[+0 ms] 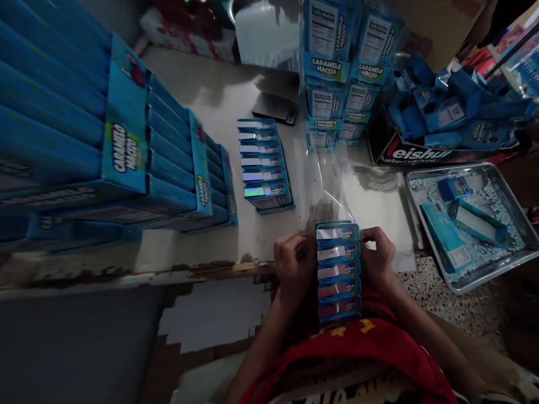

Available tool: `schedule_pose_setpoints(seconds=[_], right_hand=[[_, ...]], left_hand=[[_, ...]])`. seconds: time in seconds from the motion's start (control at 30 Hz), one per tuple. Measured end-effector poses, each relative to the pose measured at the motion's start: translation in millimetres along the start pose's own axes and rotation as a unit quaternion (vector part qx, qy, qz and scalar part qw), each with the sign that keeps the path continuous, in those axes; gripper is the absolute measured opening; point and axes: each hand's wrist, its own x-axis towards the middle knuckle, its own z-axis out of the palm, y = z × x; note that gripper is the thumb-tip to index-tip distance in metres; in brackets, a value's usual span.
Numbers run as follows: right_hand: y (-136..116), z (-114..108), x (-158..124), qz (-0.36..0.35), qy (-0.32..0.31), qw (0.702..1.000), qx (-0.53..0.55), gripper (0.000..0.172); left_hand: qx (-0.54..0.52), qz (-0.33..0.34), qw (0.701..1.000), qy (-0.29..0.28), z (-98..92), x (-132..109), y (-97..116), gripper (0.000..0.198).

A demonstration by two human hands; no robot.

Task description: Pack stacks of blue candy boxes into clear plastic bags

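Observation:
A row of several small blue candy boxes (338, 272) with shiny foil tops rests against my red shirt at the table's near edge. My left hand (291, 269) grips the row's left side with curled fingers. My right hand (378, 255) grips its right side. A clear plastic wrap (326, 185) rises from the row's far end over the table. Another row of the same blue boxes (263, 164) lies flat on the table further away.
Tall stacks of blue cartons (126, 140) fill the left. Wrapped blue packs (337, 73) stand at the back, beside a cardboard box of loose blue boxes (446, 106). A metal tray (511, 252) with white candies and boxes sits right. A dark scale (275, 106) lies behind.

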Motion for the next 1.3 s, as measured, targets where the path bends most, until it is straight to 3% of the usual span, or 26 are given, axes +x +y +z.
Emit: schedule_pose_setpoints(seconds=[0.1,0.27,0.43,0.6,0.73,0.9,0.97,1.07,1.1,1.2,1.3], right_hand=[[-5.1,-6.0,-0.8,-0.059,-0.014,0.998,0.000,0.013],[-8.6,-16.5,-11.3,-0.110,-0.046,0.993,0.011,0.021],[-2.9,-24.9,-37.4,-0.118,-0.088,0.989,0.030,0.016],[5.5,-36.8,-54.3,-0.158,-0.129,0.978,0.045,0.015],[11.5,-47.0,-64.2,-0.192,-0.162,0.967,0.049,0.018],[23.0,-75.5,-81.5,-0.202,-0.257,0.938,0.114,0.020],[28.5,-88.9,-87.6,-0.172,-0.330,0.917,0.144,0.021],[33.8,-99.6,-92.8,-0.064,-0.390,0.900,0.185,0.004],[34.2,-99.8,-93.5,-0.025,-0.396,0.894,0.209,0.016],[32.1,-92.6,-93.7,0.023,-0.426,0.864,0.269,0.061],[27.1,-79.8,-92.8,-0.006,-0.417,0.869,0.266,0.066]], left_hand=[[-0.029,-0.067,0.996,-0.043,-0.5,-4.1,-1.6,0.009],[-0.042,-0.018,0.994,-0.098,-9.0,-12.2,-4.3,0.007],[-0.035,-0.040,0.986,-0.158,-16.2,-19.3,-4.6,0.010],[-0.035,0.047,0.982,-0.181,-39.3,-32.5,1.2,0.025],[-0.041,0.105,0.973,-0.203,-61.5,-50.8,11.8,0.018],[-0.057,0.151,0.947,-0.278,-95.7,-100.9,10.5,0.027],[-0.101,0.054,0.940,-0.321,-105.2,-126.5,7.4,0.029],[-0.174,-0.195,0.909,-0.324,-105.7,-155.9,7.1,0.051],[-0.198,-0.255,0.893,-0.313,-103.0,-161.3,8.6,0.064],[-0.262,-0.334,0.861,-0.279,-94.7,-162.1,18.1,0.092],[-0.277,-0.373,0.846,-0.263,-91.0,-144.0,34.6,0.099]])
